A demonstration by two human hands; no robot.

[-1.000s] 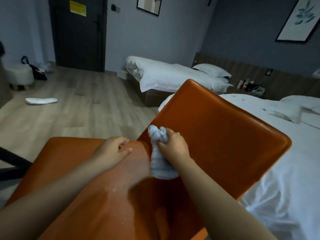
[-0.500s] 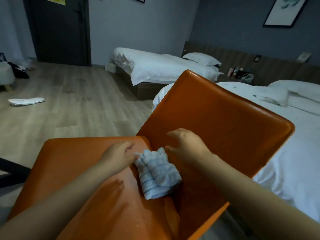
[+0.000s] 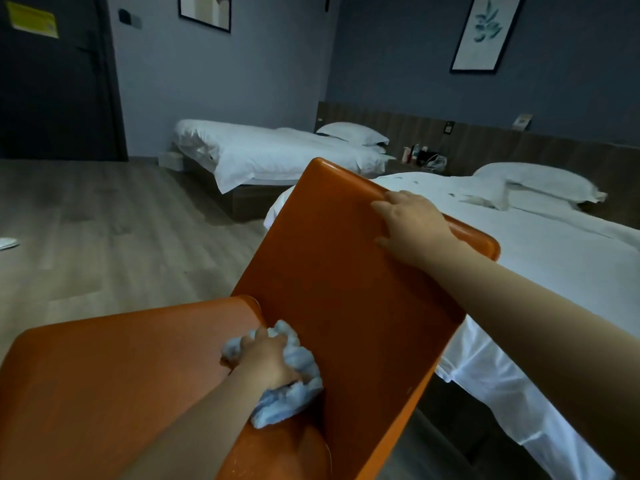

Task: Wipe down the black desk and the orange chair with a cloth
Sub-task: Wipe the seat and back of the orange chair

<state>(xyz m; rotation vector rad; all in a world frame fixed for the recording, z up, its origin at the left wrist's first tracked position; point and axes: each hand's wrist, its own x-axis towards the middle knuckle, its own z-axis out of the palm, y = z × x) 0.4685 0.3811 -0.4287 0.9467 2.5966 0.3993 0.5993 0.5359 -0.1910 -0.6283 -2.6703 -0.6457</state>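
Note:
The orange chair (image 3: 332, 271) fills the lower middle of the view, its seat at the lower left and its backrest rising to the right. A crumpled light blue cloth (image 3: 298, 365) lies where seat and backrest meet. My left hand (image 3: 266, 358) grips the cloth and presses it into that corner. My right hand (image 3: 412, 223) rests on the upper part of the backrest, its fingers reaching the top edge. The black desk is out of view.
A white bed (image 3: 554, 271) stands right behind the chair's backrest. A second white bed (image 3: 277, 150) lies further back by the wall. Wooden floor (image 3: 104, 237) stretches to the left, with a dark door (image 3: 52, 81) at the far left.
The cloth passed from my right hand to my left hand. My right hand let go and moved up to the top of the backrest. The view tilted up and right.

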